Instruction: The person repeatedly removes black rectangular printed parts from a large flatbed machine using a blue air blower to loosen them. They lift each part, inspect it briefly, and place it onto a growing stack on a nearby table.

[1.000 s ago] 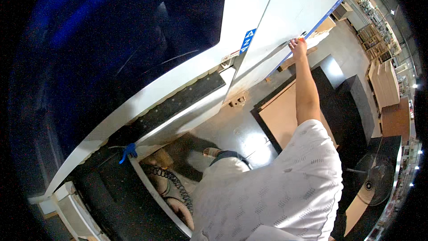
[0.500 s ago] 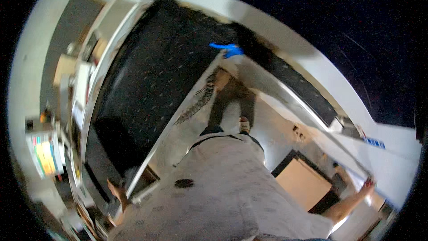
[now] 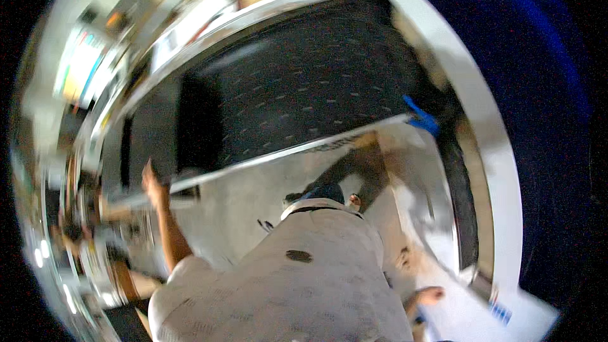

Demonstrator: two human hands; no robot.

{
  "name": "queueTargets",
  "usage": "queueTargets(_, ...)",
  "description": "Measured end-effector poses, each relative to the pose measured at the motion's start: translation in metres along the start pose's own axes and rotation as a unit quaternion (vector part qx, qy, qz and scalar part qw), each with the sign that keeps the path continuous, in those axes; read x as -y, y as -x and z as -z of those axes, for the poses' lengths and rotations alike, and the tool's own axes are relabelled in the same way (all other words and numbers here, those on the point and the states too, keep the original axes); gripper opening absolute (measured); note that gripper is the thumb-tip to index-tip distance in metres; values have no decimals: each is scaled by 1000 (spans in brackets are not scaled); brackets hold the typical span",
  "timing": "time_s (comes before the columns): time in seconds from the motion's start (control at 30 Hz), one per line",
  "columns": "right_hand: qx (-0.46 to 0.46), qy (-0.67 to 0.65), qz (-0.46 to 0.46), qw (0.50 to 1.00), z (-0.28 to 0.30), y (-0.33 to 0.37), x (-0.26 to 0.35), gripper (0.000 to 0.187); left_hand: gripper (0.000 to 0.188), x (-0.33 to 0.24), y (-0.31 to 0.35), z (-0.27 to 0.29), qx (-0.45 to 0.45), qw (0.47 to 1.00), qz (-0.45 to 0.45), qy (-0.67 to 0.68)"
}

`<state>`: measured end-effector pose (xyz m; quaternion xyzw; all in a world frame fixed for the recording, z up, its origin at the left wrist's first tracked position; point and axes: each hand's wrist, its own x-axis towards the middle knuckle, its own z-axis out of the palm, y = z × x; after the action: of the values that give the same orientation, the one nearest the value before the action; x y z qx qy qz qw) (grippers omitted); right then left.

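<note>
White panel edge [image 3: 285, 152] slanting lower-left to upper-right

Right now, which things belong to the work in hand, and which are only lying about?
In hand:
left hand at the long pale rail
right hand by the white board
blue piece at the rail's far end

Lying about:
dark patterned mat
blurred shelves

The left arm stretches up and outward from the shoulder, elbow nearly straight, with the left hand [image 3: 154, 185] raised at its end, fingers blurred. The right hand [image 3: 430, 295] hangs low at the person's side, forearm mostly hidden behind the torso; its grip cannot be made out.
</note>
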<state>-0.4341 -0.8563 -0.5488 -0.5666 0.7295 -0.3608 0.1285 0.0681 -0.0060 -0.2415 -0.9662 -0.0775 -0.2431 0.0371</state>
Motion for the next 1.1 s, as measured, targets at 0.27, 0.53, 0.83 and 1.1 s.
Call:
queueTargets(0.27, 192, -245, 457, 833, -171, 195, 401, 48, 74, -44, 7, 27, 33, 973, 129, -188)
queueTargets(0.53, 86, -106, 486, 863, -289, 124, 527, 49, 66, -71, 19, 29, 54, 954, 111, -273)
queueTargets(0.83, 521, -339, 464, 631, -162, 172, 566, 47, 66, -55, 36, 17, -131, 980, 140, -51)
queueTargets(1.1, 787, -114, 478, 373, 47, 390, 646, 41, 67, -18, 34, 15, -112, 983, 135, -54)
